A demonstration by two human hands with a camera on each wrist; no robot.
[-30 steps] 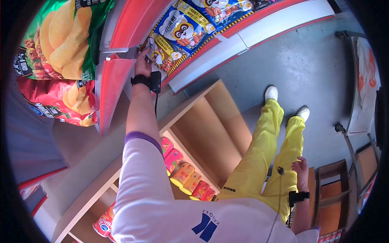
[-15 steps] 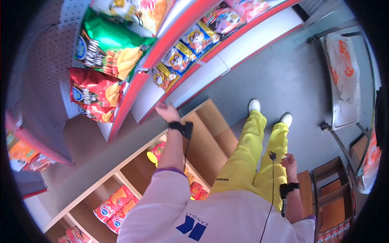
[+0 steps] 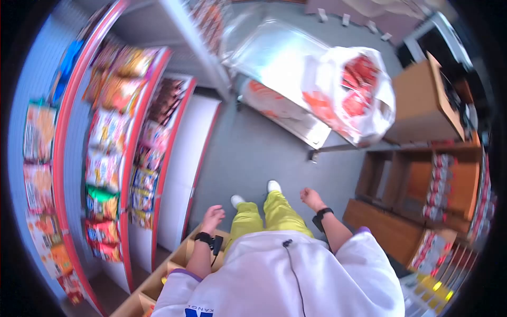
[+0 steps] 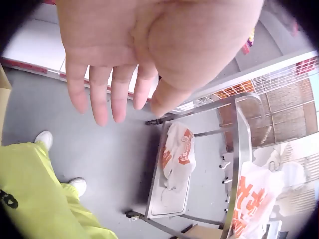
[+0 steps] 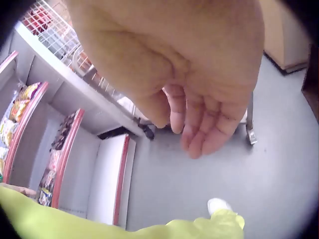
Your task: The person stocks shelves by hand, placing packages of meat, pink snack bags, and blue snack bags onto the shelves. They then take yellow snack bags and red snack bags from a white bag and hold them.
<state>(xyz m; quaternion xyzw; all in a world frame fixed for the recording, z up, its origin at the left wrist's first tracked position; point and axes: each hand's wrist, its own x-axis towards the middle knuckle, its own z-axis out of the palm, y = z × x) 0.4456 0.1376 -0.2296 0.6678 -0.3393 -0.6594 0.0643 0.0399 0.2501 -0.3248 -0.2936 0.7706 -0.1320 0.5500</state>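
Observation:
My left hand point(image 3: 212, 219) hangs in the air beside the yellow trousers, near the snack shelf. In the left wrist view its fingers point(image 4: 119, 94) are straight and spread a little, with nothing in the palm. My right hand point(image 3: 311, 198) is held out over the floor on the other side, also holding nothing. Its fingers point(image 5: 202, 124) bend loosely in the right wrist view. Ahead stands a metal trolley point(image 3: 274, 53) carrying a white plastic bag point(image 3: 384, 105) with red packs inside.
Tiered shelves with red edges point(image 3: 195, 174) hold snack bags point(image 3: 103, 203) on the left. A wooden shelf unit point(image 3: 388, 222) stands at right, below a cardboard box point(image 3: 422, 100). Near my left side is a low wooden display case point(image 3: 182, 253). Grey floor point(image 3: 248, 148) lies between.
My left hand has left the blue snack bags on the shelf and come back beside the body. My right hand has moved forward. The head view has swung round to the trolley.

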